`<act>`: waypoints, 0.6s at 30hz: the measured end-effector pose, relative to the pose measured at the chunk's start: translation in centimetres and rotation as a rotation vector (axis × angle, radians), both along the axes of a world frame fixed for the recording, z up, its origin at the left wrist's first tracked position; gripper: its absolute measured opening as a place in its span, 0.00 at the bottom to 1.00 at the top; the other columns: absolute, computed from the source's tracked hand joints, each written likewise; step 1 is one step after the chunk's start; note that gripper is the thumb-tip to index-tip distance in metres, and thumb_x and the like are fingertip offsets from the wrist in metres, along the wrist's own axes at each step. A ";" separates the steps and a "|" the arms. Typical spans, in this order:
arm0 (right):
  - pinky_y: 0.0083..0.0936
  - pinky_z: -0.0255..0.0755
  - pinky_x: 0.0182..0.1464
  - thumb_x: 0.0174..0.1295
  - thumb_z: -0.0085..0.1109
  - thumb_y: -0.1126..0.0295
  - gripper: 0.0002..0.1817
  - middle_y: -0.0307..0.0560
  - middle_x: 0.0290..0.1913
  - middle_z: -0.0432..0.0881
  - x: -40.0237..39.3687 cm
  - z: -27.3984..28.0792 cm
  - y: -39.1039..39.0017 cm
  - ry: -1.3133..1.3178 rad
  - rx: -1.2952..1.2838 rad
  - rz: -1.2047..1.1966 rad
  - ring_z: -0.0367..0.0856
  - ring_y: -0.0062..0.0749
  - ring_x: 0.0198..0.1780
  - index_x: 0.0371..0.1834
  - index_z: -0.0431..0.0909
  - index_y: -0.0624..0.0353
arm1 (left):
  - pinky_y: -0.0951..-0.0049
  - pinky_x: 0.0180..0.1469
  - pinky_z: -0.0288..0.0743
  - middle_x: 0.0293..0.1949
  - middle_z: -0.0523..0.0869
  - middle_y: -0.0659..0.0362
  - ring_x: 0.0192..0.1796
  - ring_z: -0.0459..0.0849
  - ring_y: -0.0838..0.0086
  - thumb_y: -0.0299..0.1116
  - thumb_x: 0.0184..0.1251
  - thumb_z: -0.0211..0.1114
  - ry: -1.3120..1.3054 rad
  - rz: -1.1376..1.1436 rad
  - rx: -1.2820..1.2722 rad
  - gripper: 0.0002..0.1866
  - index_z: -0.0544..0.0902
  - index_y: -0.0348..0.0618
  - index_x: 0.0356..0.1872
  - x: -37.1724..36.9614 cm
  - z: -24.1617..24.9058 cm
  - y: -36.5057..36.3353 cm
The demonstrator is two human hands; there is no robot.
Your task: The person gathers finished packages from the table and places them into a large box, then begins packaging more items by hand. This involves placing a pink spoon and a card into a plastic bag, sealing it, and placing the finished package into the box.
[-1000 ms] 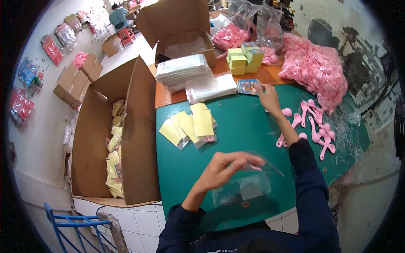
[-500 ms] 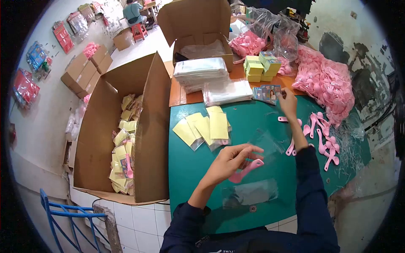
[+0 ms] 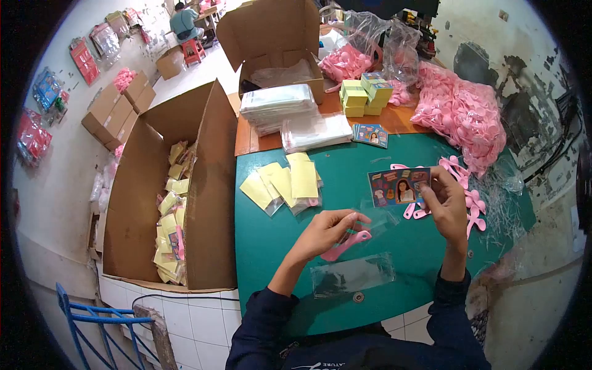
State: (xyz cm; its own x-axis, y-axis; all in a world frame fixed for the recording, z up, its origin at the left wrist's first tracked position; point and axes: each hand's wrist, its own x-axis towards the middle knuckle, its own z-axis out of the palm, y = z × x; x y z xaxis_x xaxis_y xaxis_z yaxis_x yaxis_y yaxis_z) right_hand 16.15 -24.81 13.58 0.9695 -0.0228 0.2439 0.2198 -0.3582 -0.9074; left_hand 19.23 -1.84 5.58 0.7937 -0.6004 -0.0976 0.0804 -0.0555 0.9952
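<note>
My left hand (image 3: 328, 232) is closed over the green table, with a pink plastic spoon (image 3: 346, 246) under its fingers and a clear plastic bag (image 3: 383, 224) sticking out past the fingertips. Between thumb and fingers of my right hand (image 3: 450, 208) is a printed card (image 3: 387, 189), its colourful picture side up. The card is raised above loose pink spoons (image 3: 473, 213) on the right of the table. A flat clear bag (image 3: 354, 276) lies just in front of me. Filled bags with yellow cards (image 3: 302, 179) sit left of centre.
A small card pile (image 3: 370, 136) lies beside stacked clear bags (image 3: 280, 102). Yellow card blocks (image 3: 354, 98) and a big bag of pink spoons (image 3: 462, 114) stand behind. A large carton (image 3: 213, 228) of filled bags is at left. Far back, a person (image 3: 185, 24) sits.
My right hand has taken a card from the pile and brought it nearer, toward the left hand. The left hand keeps its spoon and bag. The whole view has shifted slightly.
</note>
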 end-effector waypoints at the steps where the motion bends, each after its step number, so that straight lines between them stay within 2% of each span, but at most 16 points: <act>1: 0.14 0.65 0.26 0.60 0.51 0.79 0.07 0.36 0.28 0.76 -0.5 0.1 0.0 0.007 0.005 -0.007 0.70 0.12 0.24 0.41 0.74 0.65 | 0.82 0.27 0.67 0.30 0.85 0.60 0.23 0.69 0.86 0.40 0.72 0.48 -0.002 -0.003 0.013 0.18 0.82 0.40 0.46 0.0 0.0 -0.1; 2: 0.14 0.66 0.26 0.59 0.51 0.79 0.07 0.37 0.28 0.76 -0.9 0.1 0.0 0.014 0.010 -0.015 0.70 0.13 0.25 0.41 0.74 0.65 | 0.81 0.27 0.67 0.29 0.84 0.60 0.23 0.69 0.86 0.40 0.72 0.49 -0.005 0.006 0.021 0.18 0.82 0.40 0.45 -0.1 0.1 -0.1; 5: 0.17 0.67 0.27 0.59 0.52 0.80 0.08 0.41 0.27 0.77 -1.6 -0.3 -0.2 0.004 -0.240 0.080 0.73 0.17 0.25 0.41 0.74 0.65 | 0.79 0.26 0.67 0.26 0.83 0.60 0.22 0.70 0.84 0.41 0.72 0.50 -0.047 0.007 0.065 0.17 0.82 0.38 0.43 -0.1 0.2 -0.2; 6: 0.19 0.69 0.28 0.57 0.53 0.79 0.08 0.46 0.27 0.78 -1.6 -0.2 -0.5 -0.006 -0.355 0.111 0.76 0.22 0.25 0.41 0.74 0.65 | 0.77 0.26 0.66 0.24 0.82 0.59 0.22 0.70 0.83 0.41 0.71 0.50 -0.086 -0.003 0.091 0.17 0.82 0.38 0.42 0.0 0.0 -0.1; 9: 0.20 0.69 0.28 0.57 0.53 0.78 0.08 0.47 0.27 0.78 -1.8 0.3 -0.3 0.089 -0.342 0.202 0.77 0.23 0.25 0.40 0.74 0.65 | 0.74 0.25 0.66 0.19 0.78 0.57 0.21 0.70 0.80 0.41 0.70 0.52 -0.177 -0.026 0.145 0.17 0.82 0.37 0.40 -0.3 0.1 -0.2; 12: 0.26 0.70 0.30 0.59 0.53 0.75 0.06 0.49 0.27 0.77 -1.5 0.1 0.4 0.297 -0.290 0.395 0.78 0.33 0.27 0.37 0.73 0.66 | 0.73 0.25 0.66 0.17 0.75 0.56 0.20 0.69 0.78 0.41 0.69 0.53 -0.234 -0.096 0.165 0.16 0.82 0.37 0.40 -0.6 0.1 -0.6; 13: 0.29 0.70 0.30 0.60 0.52 0.74 0.06 0.50 0.27 0.76 -1.3 -0.4 0.4 0.216 -0.414 0.446 0.78 0.38 0.29 0.37 0.73 0.65 | 0.72 0.25 0.66 0.16 0.74 0.56 0.20 0.69 0.77 0.41 0.69 0.54 -0.248 -0.126 0.168 0.16 0.82 0.37 0.40 -0.7 0.0 -0.7; 15: 0.34 0.70 0.32 0.61 0.52 0.71 0.07 0.52 0.27 0.75 -1.0 -2.2 0.4 0.047 -0.659 0.550 0.77 0.46 0.31 0.35 0.72 0.65 | 0.68 0.28 0.69 0.19 0.77 0.50 0.22 0.74 0.66 0.42 0.68 0.55 -0.357 -0.078 0.191 0.18 0.79 0.36 0.46 -1.1 -0.3 -1.2; 16: 0.40 0.68 0.33 0.61 0.51 0.68 0.09 0.55 0.28 0.74 -1.1 -2.9 0.6 0.026 -0.652 0.591 0.75 0.55 0.34 0.33 0.72 0.64 | 0.66 0.29 0.70 0.20 0.78 0.48 0.24 0.77 0.60 0.42 0.68 0.55 -0.410 -0.052 0.203 0.20 0.77 0.35 0.49 -1.4 -0.5 -1.4; 17: 0.40 0.68 0.33 0.61 0.51 0.68 0.09 0.55 0.29 0.74 -1.3 -3.2 0.8 0.040 -0.670 0.603 0.75 0.55 0.35 0.34 0.72 0.64 | 0.64 0.30 0.72 0.22 0.80 0.45 0.25 0.80 0.54 0.43 0.67 0.56 -0.463 -0.025 0.217 0.22 0.75 0.34 0.53 -1.7 -0.7 -1.5; 18: 0.40 0.68 0.34 0.61 0.51 0.68 0.09 0.56 0.30 0.74 -1.5 -3.5 1.0 0.053 -0.689 0.613 0.75 0.55 0.35 0.34 0.73 0.64 | 0.60 0.33 0.73 0.26 0.81 0.41 0.31 0.80 0.47 0.44 0.66 0.57 -0.476 -0.063 0.259 0.28 0.68 0.34 0.60 -1.8 -0.8 -1.7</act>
